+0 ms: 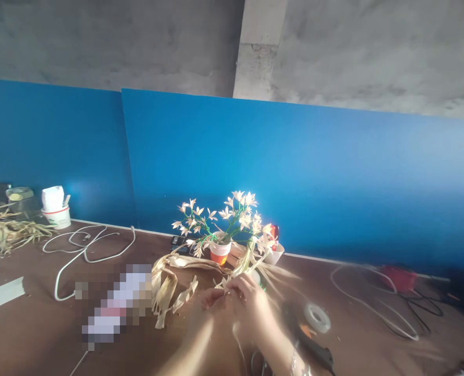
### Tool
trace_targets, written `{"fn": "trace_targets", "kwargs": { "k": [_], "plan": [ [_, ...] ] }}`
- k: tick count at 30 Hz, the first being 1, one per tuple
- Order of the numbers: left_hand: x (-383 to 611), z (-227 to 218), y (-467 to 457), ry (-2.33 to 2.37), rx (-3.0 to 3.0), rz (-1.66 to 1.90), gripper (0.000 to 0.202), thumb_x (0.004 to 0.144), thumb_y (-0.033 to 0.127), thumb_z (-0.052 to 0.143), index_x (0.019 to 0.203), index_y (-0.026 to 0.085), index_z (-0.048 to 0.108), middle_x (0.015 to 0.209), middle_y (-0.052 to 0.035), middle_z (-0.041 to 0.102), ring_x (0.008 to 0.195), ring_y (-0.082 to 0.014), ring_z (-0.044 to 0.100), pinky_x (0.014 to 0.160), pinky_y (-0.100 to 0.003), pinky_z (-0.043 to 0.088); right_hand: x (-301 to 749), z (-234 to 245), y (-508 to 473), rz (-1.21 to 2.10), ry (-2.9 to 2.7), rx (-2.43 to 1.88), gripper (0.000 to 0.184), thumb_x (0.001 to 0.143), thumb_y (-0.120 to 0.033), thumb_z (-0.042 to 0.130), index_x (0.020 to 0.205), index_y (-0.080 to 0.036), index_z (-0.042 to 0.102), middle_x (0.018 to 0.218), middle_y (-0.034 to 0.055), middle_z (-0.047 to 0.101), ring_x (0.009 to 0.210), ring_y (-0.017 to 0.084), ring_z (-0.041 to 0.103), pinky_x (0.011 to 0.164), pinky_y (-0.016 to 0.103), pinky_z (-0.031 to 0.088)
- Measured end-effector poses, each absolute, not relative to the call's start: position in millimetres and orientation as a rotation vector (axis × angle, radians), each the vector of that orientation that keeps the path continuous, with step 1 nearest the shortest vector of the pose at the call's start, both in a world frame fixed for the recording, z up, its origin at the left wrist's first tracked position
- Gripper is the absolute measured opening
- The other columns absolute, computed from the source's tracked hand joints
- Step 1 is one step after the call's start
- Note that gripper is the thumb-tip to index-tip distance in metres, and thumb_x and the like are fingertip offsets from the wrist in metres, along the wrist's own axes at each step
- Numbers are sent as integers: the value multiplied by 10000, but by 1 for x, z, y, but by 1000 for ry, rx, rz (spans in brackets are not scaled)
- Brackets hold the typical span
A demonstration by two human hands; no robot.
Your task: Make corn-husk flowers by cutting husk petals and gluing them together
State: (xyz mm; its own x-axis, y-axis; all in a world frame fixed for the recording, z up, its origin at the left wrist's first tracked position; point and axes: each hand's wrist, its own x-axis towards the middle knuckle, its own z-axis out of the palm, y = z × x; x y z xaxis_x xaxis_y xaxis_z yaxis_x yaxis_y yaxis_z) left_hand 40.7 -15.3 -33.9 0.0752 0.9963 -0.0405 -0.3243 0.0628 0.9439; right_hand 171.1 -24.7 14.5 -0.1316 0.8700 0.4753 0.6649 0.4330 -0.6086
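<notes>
In the head view, a small flower [222, 283] lies at six o'clock from the orange cup [218, 257], at twelve o'clock from the left hand [211, 300] and eleven from the right hand [247, 291]. Both hands' fingers are bent in close together; blur hides whether they pinch it. It should handle as light, dry and brittle, best held by its base. It looks pale cream, with pointed petals.

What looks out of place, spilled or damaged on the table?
Nothing looks clearly spilled or damaged. The white cable lies in untidy loops on the table's left, and dried husk-like strips lie loose beside the left hand; a pixelated patch hides something.
</notes>
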Motion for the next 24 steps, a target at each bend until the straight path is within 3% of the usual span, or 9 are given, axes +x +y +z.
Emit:
{"fn": "trace_targets", "kwargs": {
  "k": [14,24],
  "plan": [
    [40,-27,-14,1130,1273,1320,245,662,449,697,656,208,745,619,-66,719,617,-240,655,579,-294,486,170,14,-26,240,-1913,-1368,207,830,-63,526,783,-214,660,803,26,666,754,166,621,639,233,440],
    [41,-41,-10,1147,1334,1337,237,700,441,681,706,215,750,625,-57,710,606,-230,652,582,-288,471,169,20,-29,209,-1939,-1417,200,829,-66,525,786,-214,653,811,24,665,744,163,622,630,233,430]
  ]
}}
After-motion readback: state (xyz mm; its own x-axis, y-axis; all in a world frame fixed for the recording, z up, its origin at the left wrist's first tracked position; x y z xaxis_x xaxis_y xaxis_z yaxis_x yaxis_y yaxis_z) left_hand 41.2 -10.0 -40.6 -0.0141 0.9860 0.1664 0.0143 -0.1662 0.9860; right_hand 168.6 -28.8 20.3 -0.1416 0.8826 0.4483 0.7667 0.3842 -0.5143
